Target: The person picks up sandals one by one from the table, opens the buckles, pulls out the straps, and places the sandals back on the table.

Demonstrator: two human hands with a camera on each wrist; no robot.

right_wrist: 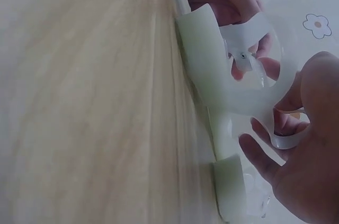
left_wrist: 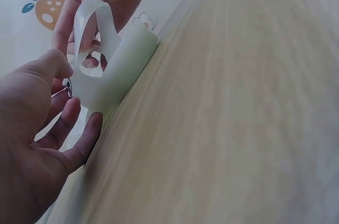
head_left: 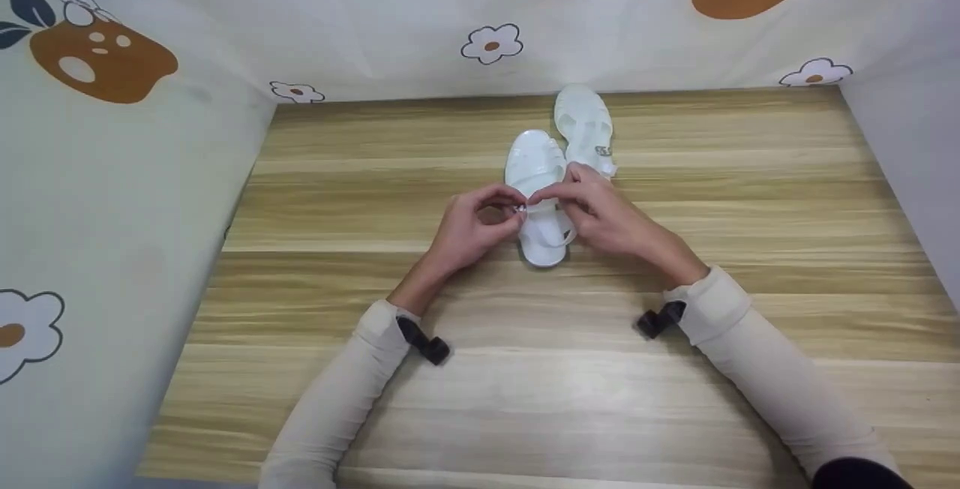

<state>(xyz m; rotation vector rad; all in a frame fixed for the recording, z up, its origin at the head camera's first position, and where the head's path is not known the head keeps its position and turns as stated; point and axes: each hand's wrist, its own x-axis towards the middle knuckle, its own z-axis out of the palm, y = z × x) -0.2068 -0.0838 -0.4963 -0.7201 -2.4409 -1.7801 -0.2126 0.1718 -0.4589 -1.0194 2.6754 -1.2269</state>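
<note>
A white jelly sandal (head_left: 534,150) lies on the wooden table with its toe pointing away from me. At its left side, my left hand (head_left: 471,228) pinches the small metal buckle (left_wrist: 67,84) between thumb and fingers. My right hand (head_left: 604,213) is on the other side, its index finger reaching across to the buckle. In the right wrist view, the right fingers hold a thin strap (right_wrist: 287,141) curving out from the sandal. The heel strap (left_wrist: 94,6) stands up as a loop. The fingers partly hide the buckle and the strap's end.
A second white sandal (head_left: 581,110) lies beyond and to the right, close to the back wall covering (head_left: 390,31) printed with flowers and fruit. The wood-grain table (head_left: 360,174) spreads around both sandals. Black wrist cameras (head_left: 433,348) are worn at both cuffs.
</note>
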